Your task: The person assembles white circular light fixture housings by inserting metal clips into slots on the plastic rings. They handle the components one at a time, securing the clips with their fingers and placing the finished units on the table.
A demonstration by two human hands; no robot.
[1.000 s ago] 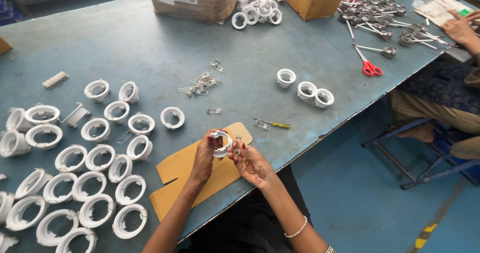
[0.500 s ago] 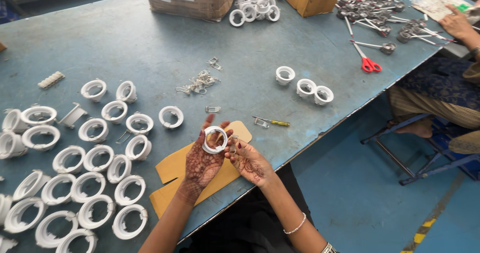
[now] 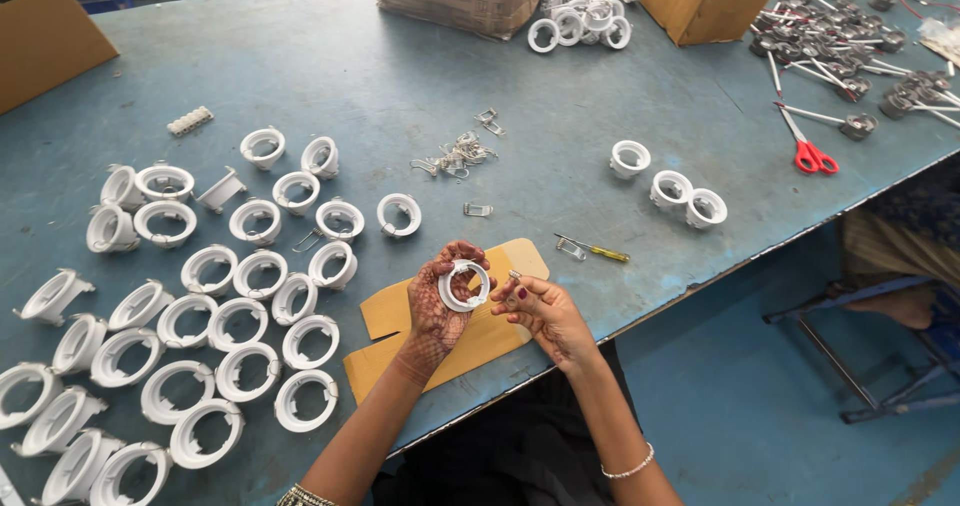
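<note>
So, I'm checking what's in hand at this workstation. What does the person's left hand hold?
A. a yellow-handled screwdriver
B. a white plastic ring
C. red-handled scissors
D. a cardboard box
B: the left hand grips a white plastic ring over the cardboard sheet, while the scissors and screwdriver lie untouched on the table.

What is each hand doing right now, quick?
Left hand: closed on a white plastic ring, held up over the cardboard sheet.
Right hand: pinching a small metal clip beside the ring.
</note>
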